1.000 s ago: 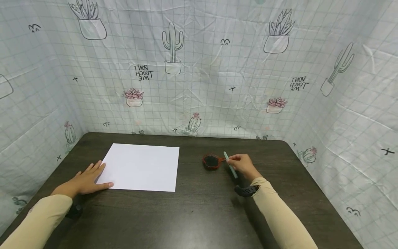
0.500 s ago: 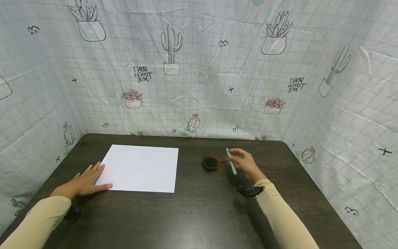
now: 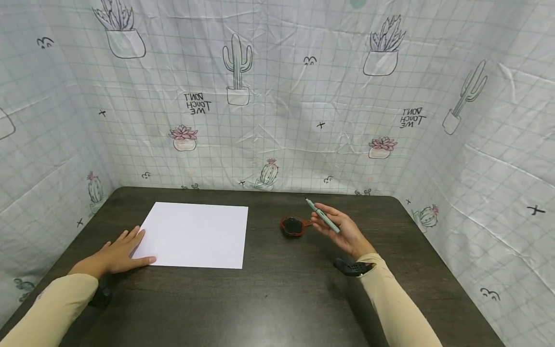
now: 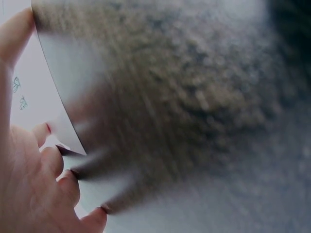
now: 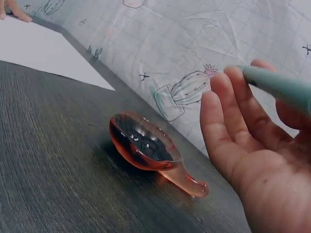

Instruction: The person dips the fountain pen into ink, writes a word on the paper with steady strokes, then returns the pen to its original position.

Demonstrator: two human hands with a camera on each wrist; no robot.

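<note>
Fingers of the right hand (image 3: 342,233) pinch a slim mint-green pen (image 3: 325,219), to the right of the sheet of paper (image 3: 195,236); its dark tip points up toward the far side. Fingers of the left hand (image 3: 117,253) lie spread wide across the sheet's left edge.

Risk 1: pen hold looks loose, little more than thumb and fingertips on a smooth barrel. Probable cause of a drop: a slip or roll during regripping.

Risk 2: the ladle (image 5: 156,164) rests right of the sheet, handle aimed toward the pen hand, apart from it in the right wrist view. A low sweep toward the sheet could catch that handle and tip the bowl.

Risk 3: sheet is steadied along its left edge only; a sideways push could swivel or crease it.

Materials. Pen: rounded, tapered, seemingly plastic. Ladle: translucent red-orange, glossy, scalloped bowl, stubby curved handle; dark contents (image 5: 148,145) glint, nature not determinable. Sheet: thin, flat, smooth white. Beneath the sheet, tabletop (image 3: 260,308): dark, wood-grained, faintly reflective. Behind the sheet, curtain (image 3: 286,86): wrinkled fabric, grid-lined, printed with potted cacti and mirrored lettering.
</note>
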